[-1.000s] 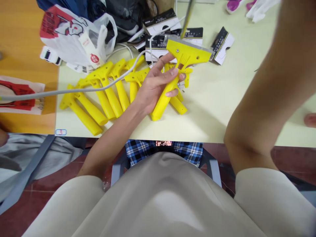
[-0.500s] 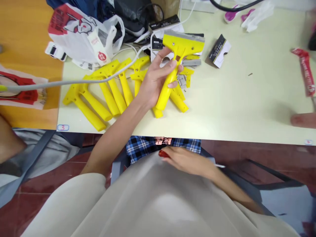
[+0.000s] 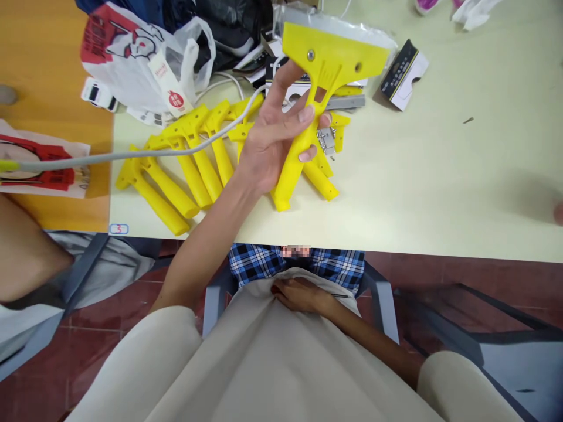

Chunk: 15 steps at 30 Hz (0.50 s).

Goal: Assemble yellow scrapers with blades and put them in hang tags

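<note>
My left hand [image 3: 268,138] is closed around the handle of a yellow scraper [image 3: 332,55], held up above the table with its wide head at the top. One screw sits in the left side of the head, and a dark round hole shows on the right. Clear plastic [image 3: 343,24] shows along the head's far edge; whether it touches the scraper I cannot tell. At my lap, my right hand [image 3: 299,294] is curled against my shirt around what looks like a screwdriver [image 3: 338,296]. Only its thin shaft and a bit of dark red handle show.
Several yellow scraper handles [image 3: 153,196] lie left of and beneath my left hand. Small metal parts [image 3: 326,140] are behind the held scraper. A black-and-white box [image 3: 403,76] stands to the right. A white cable [image 3: 132,155] crosses over the handles; a plastic bag [image 3: 127,53] sits behind.
The scraper has come up closer to the camera, its head tilting so the grey strip no longer shows plainly. My right hand has shifted slightly left and lower on my lap.
</note>
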Each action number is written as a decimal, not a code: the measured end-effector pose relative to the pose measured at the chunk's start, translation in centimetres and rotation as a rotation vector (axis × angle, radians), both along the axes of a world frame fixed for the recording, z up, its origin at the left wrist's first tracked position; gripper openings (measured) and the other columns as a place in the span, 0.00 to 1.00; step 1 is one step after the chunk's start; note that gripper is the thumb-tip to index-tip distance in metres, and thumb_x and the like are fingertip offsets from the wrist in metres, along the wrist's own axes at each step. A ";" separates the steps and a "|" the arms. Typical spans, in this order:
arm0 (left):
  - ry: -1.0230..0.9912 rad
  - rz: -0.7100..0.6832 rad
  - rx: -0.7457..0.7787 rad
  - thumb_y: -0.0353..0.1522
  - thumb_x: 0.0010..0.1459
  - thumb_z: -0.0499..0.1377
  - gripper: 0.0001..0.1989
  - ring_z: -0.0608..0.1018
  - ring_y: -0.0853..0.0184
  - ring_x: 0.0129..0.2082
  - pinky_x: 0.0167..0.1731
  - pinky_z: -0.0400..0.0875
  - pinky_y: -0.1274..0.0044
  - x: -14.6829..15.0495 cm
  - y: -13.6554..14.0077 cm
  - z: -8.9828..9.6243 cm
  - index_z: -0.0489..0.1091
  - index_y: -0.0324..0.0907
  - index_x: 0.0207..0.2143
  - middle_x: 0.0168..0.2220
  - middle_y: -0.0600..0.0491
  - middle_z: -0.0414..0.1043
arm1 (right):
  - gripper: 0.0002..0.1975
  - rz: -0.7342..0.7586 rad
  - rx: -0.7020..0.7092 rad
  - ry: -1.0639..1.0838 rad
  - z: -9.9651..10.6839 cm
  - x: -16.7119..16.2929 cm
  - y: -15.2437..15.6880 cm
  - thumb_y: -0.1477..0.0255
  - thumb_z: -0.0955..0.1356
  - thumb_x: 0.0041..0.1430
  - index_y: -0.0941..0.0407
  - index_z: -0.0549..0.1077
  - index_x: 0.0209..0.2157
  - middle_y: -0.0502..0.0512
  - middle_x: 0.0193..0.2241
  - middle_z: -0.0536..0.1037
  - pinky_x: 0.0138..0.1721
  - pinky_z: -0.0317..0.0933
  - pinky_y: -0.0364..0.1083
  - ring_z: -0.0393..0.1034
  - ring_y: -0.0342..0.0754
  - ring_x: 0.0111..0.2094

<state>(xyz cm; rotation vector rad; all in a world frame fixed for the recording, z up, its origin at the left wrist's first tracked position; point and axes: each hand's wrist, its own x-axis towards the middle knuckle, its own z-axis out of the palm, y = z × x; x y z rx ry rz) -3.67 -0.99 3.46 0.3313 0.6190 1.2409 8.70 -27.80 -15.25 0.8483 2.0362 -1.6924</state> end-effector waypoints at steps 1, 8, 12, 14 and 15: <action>-0.008 0.003 0.002 0.20 0.64 0.62 0.32 0.84 0.55 0.59 0.16 0.67 0.87 0.1 -0.1 0.1 0.80 0.64 0.61 0.50 0.50 0.81 | 0.28 0.005 0.006 0.000 0.0 0.1 0.1 0.54 0.65 0.79 0.66 0.73 0.59 0.60 0.49 0.75 0.60 0.75 0.42 0.72 0.37 0.52; 0.080 -0.032 0.041 0.22 0.70 0.60 0.28 0.79 0.54 0.64 0.19 0.65 0.81 -0.5 0.2 -0.6 0.79 0.65 0.60 0.49 0.52 0.80 | 0.27 0.025 0.039 0.029 0.8 0.8 0.4 0.55 0.65 0.78 0.66 0.74 0.58 0.59 0.49 0.75 0.60 0.75 0.41 0.72 0.37 0.52; 0.116 -0.138 0.030 0.22 0.68 0.64 0.27 0.79 0.54 0.62 0.25 0.69 0.78 -1.0 0.5 -0.5 0.79 0.61 0.60 0.48 0.52 0.81 | 0.28 0.012 0.049 0.006 0.9 0.6 0.2 0.55 0.63 0.80 0.66 0.73 0.61 0.60 0.49 0.75 0.61 0.75 0.42 0.72 0.36 0.51; 0.073 -0.102 0.026 0.19 0.67 0.63 0.25 0.83 0.59 0.56 0.23 0.68 0.81 -0.8 0.3 -0.4 0.80 0.58 0.56 0.44 0.54 0.81 | 0.28 -0.002 0.060 0.007 1.4 0.7 0.3 0.55 0.61 0.80 0.66 0.72 0.61 0.60 0.48 0.75 0.60 0.74 0.42 0.71 0.36 0.49; 0.048 -0.081 0.016 0.19 0.67 0.63 0.24 0.84 0.62 0.52 0.22 0.67 0.83 -0.6 0.3 -0.3 0.80 0.58 0.55 0.42 0.54 0.80 | 0.28 -0.010 0.066 0.016 1.9 0.9 0.5 0.55 0.60 0.81 0.66 0.73 0.61 0.60 0.49 0.75 0.59 0.73 0.42 0.71 0.36 0.48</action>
